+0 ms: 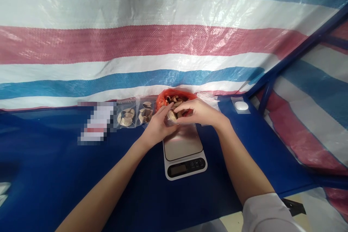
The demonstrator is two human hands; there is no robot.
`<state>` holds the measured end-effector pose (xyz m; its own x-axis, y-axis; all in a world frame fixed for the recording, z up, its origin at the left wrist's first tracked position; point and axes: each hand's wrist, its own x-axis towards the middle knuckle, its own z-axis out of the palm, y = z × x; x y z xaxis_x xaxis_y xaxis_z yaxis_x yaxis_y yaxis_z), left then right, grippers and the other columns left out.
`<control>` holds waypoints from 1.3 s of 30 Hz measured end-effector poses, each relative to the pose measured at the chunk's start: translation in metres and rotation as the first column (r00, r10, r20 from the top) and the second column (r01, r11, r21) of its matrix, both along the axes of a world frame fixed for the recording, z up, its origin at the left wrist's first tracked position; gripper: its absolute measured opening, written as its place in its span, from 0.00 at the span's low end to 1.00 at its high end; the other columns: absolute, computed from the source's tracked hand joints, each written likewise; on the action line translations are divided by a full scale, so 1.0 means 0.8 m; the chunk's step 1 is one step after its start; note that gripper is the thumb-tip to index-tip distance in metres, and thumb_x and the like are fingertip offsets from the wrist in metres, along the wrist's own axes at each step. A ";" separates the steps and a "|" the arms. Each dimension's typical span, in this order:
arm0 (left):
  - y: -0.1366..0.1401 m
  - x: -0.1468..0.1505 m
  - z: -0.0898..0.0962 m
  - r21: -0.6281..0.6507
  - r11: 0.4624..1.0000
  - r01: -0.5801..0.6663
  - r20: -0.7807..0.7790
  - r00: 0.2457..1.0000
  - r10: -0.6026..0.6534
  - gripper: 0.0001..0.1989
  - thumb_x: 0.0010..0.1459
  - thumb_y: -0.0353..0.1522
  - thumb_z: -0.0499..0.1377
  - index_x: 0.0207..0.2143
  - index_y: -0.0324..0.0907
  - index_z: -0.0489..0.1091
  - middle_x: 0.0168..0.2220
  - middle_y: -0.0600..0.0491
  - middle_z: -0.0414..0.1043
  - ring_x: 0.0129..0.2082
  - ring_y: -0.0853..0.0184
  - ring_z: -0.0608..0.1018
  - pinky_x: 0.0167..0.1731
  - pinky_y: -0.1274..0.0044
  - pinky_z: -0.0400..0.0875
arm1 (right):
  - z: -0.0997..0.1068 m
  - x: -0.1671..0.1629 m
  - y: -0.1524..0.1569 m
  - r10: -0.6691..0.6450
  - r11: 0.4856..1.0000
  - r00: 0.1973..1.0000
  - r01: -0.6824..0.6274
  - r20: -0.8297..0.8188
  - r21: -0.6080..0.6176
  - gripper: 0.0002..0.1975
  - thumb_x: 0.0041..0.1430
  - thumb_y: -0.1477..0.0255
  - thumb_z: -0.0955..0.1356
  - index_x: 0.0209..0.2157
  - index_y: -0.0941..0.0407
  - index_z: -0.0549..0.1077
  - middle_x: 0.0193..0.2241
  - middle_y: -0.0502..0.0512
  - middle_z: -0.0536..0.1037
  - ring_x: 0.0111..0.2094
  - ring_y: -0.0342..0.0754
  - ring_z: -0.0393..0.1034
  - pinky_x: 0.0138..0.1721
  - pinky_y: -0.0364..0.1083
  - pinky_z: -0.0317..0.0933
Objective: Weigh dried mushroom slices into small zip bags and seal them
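Over the back of a white kitchen scale [183, 148], both hands meet at a small clear plastic bag [172, 116] with pale, curved dried pieces in it. My left hand [160, 126] grips the side of this bag, thumb in front and fingers behind. My right hand [199, 112] reaches in from the right, its fingers and thumb curled around brown-and-cream dried pieces at the bag's mouth; the exact contact is partly hidden. Right behind the hands stands an open red plastic bag [162, 98] filled with similar brown-and-cream pieces [176, 99].
Two clear zip bags of dried pieces, the outer bag [126, 117] and inner bag [145, 113], lie left of the hands. Clear bags [209, 98] lie behind my right hand. A white oval object [241, 106] in a bag sits farther right. Striped sheeting [136, 43] backs the blue table [67, 174].
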<state>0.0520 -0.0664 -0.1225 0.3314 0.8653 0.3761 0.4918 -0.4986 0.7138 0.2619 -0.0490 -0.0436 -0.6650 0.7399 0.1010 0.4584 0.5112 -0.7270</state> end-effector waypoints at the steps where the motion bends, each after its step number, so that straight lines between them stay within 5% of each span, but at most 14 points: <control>1: 0.000 0.000 0.000 0.005 1.000 0.001 0.006 1.000 -0.001 0.38 0.53 0.38 0.68 0.65 0.42 0.63 0.58 0.42 0.72 0.57 0.51 0.76 0.58 0.60 0.71 | 0.000 0.000 0.000 0.003 1.000 1.000 -0.003 -0.001 -0.001 0.05 0.58 0.71 0.70 0.29 0.55 0.76 0.25 0.47 0.72 0.28 0.41 0.60 0.30 0.42 0.53; 15: -0.001 -0.002 -0.001 0.051 0.999 -0.013 0.037 0.999 0.011 0.37 0.54 0.38 0.67 0.64 0.42 0.63 0.60 0.42 0.70 0.56 0.53 0.76 0.57 0.61 0.72 | 0.000 -0.012 -0.002 -0.065 0.998 0.998 0.065 0.013 0.017 0.04 0.57 0.73 0.71 0.34 0.55 0.81 0.29 0.49 0.78 0.30 0.43 0.66 0.34 0.43 0.57; 24: -0.005 0.001 0.008 0.063 0.995 -0.077 0.110 0.992 0.070 0.34 0.54 0.40 0.68 0.62 0.42 0.66 0.56 0.44 0.74 0.55 0.56 0.77 0.57 0.64 0.72 | -0.014 0.005 0.006 -0.135 0.990 0.966 0.123 -0.220 -0.067 0.15 0.58 0.66 0.72 0.47 0.54 0.81 0.37 0.53 0.83 0.35 0.48 0.76 0.39 0.47 0.68; 28: -0.005 0.000 0.012 0.069 0.996 -0.058 0.144 0.988 0.048 0.33 0.54 0.39 0.68 0.61 0.43 0.67 0.53 0.45 0.76 0.52 0.56 0.78 0.57 0.63 0.71 | -0.015 0.009 0.008 -0.218 0.976 0.954 0.209 -0.205 -0.064 0.11 0.60 0.65 0.70 0.39 0.55 0.82 0.35 0.53 0.83 0.34 0.47 0.75 0.37 0.46 0.66; 33: -0.005 -0.002 0.010 0.097 0.995 -0.011 0.161 0.987 -0.005 0.34 0.54 0.40 0.69 0.61 0.42 0.67 0.53 0.44 0.76 0.53 0.56 0.77 0.57 0.63 0.71 | -0.011 -0.003 0.006 -0.118 0.981 0.990 0.103 -0.082 -0.162 0.12 0.59 0.68 0.68 0.25 0.57 0.77 0.23 0.48 0.74 0.27 0.42 0.68 0.30 0.43 0.60; 39: -0.004 -0.004 0.009 0.087 0.996 0.023 0.119 0.992 -0.033 0.36 0.54 0.42 0.69 0.63 0.44 0.65 0.55 0.44 0.75 0.54 0.55 0.77 0.58 0.61 0.70 | -0.018 -0.007 0.008 -0.146 0.959 0.979 0.105 -0.144 -0.262 0.09 0.56 0.66 0.71 0.27 0.57 0.78 0.23 0.48 0.74 0.26 0.41 0.66 0.28 0.42 0.60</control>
<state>0.0489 -0.0696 -0.1151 0.3029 0.8192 0.4870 0.3902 -0.5728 0.7208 0.2559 -0.0429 -0.0579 -0.5556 0.8314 -0.0012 0.3735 0.2483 -0.8938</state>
